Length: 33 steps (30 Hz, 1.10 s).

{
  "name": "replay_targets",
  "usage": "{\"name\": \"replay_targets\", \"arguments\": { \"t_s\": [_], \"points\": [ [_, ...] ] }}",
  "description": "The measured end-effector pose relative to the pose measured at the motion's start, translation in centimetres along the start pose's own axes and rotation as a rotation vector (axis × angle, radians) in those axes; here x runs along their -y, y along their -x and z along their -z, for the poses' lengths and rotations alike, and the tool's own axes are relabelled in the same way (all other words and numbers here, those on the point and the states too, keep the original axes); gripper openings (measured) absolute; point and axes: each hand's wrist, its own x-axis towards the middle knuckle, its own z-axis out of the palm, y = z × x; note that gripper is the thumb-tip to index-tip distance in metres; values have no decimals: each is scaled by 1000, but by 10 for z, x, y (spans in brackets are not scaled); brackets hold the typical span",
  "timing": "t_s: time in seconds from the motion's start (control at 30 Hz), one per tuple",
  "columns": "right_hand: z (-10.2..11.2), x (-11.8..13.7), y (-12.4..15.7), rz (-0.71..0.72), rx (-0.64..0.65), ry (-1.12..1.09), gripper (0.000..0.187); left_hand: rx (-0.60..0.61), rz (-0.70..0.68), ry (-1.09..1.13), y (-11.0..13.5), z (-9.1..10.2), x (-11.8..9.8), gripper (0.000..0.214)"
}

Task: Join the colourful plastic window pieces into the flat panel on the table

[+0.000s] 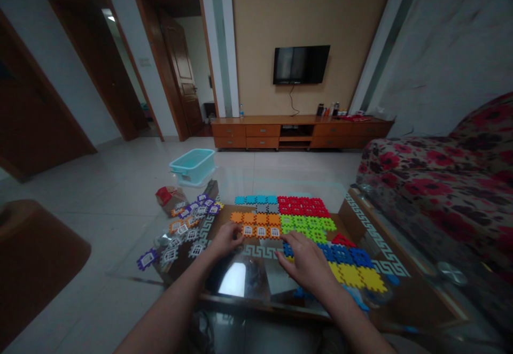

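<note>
Rows of notched plastic puzzle tiles lie grouped by colour on a glass-topped coffee table. My left hand [228,239] has its fingers curled at the left end of the orange tiles [262,218], and the front orange row carries white window inserts [261,231]. My right hand [306,260] reaches over the blue tiles [341,254] and yellow tiles [352,276], partly hiding them. Its thumb and fingers are apart, with the fingertips near the right end of the orange row. Green tiles [308,222], red tiles [303,205] and light blue tiles [256,199] lie behind.
Loose purple tiles [147,258] and white window pieces [170,254] are scattered at the table's left. A turquoise tub [194,166] stands on the floor beyond. To the right is a flowered sofa [433,177]. A low wooden cabinet [262,132] lines the far wall.
</note>
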Motion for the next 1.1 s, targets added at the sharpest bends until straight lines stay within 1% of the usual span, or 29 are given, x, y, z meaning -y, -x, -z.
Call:
{"name": "replay_targets", "arguments": {
  "t_s": [0.23, 0.43, 0.7, 0.87, 1.1],
  "points": [
    [1, 1, 0, 1, 27, 11, 27, -19, 6, 13, 1, -1, -1, 10],
    [0, 0, 0, 4, 34, 5, 26, -41, 59, 6, 1, 0, -4, 9],
    [-1, -1, 1, 16, 36, 4, 23, -65, 41, 24, 2, -1, -4, 9],
    [1, 0, 1, 7, 60, 15, 21, -56, 54, 5, 2, -1, -4, 10],
    [3, 1, 1, 3, 73, 23, 20, -41, 38, 6, 2, 1, -6, 9]
  ]
}}
